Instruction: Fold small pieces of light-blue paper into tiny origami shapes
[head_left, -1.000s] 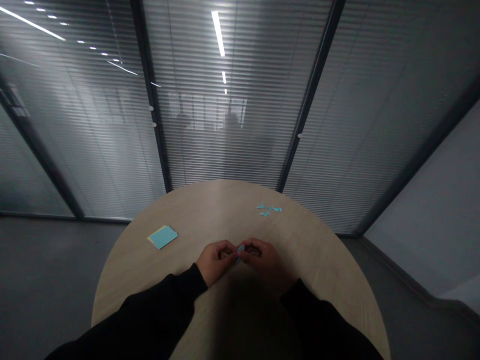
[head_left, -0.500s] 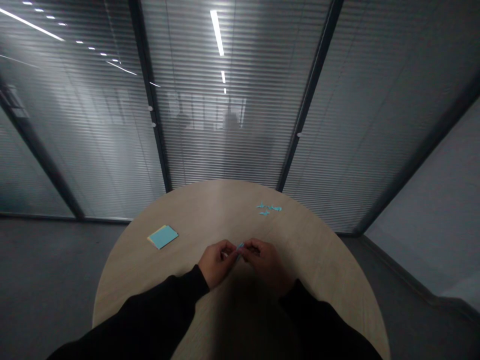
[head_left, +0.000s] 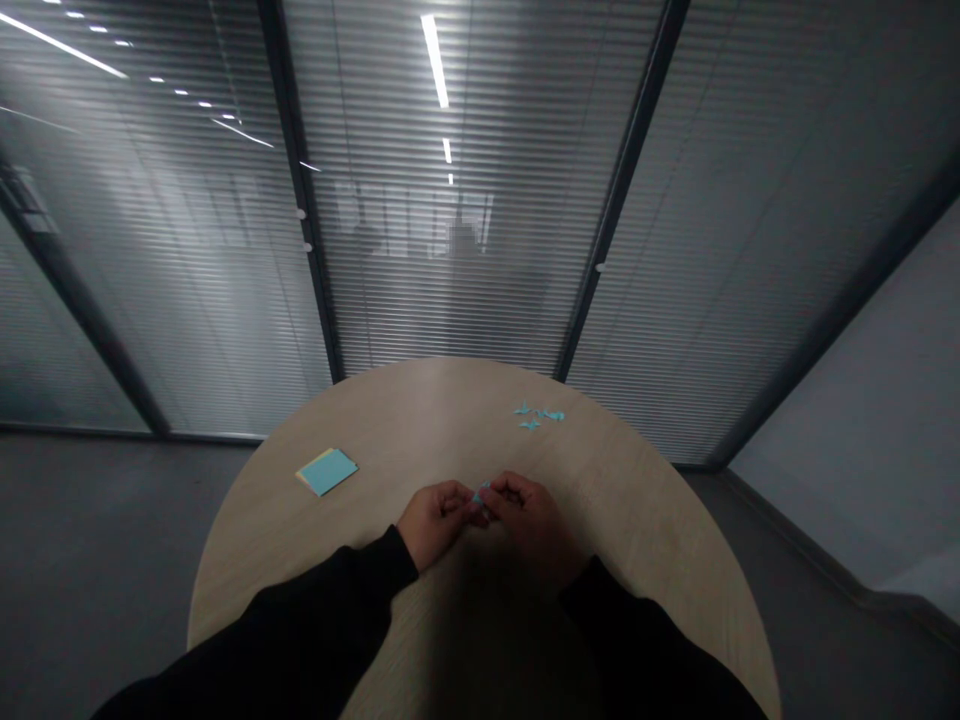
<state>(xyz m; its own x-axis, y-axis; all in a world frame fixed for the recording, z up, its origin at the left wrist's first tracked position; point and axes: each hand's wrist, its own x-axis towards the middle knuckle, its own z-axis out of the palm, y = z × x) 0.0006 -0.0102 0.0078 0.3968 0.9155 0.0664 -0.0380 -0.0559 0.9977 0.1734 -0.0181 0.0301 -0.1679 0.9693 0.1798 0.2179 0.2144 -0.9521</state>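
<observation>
And here at the round, pale wooden table [head_left: 427, 425], both hands are at work, meeting over its middle! The left hand [head_left: 435, 522], bare and reaching in from a long black fabric sleeve [head_left: 315, 620], pinches a small light-blue piece of paper [head_left: 481, 496] between thumb and curled fingers. Opposite it, the right hand [head_left: 534, 525] comes in from a matching black sleeve [head_left: 652, 640], thumb and forefinger pinching the very same piece. Fingertips nearly meet, and they cover so much of that paper that its exact shape can't be told; nor can it be told whether it touches the table below.

Over on the table's left side sits a flat stack of square paper [head_left: 328, 472], light blue on top with a yellow edge peeking out at the left, lying well apart from both hands. Look to the table's far right part: a loose cluster of small, pointed light-blue paper pieces [head_left: 529, 425], lying close together near the rim. A dark shadow falls across the table's near side, between the forearms. Beyond the table's far rim stand glass panels with grey slatted blinds [head_left: 457, 310], set between dark upright frames [head_left: 628, 160].
</observation>
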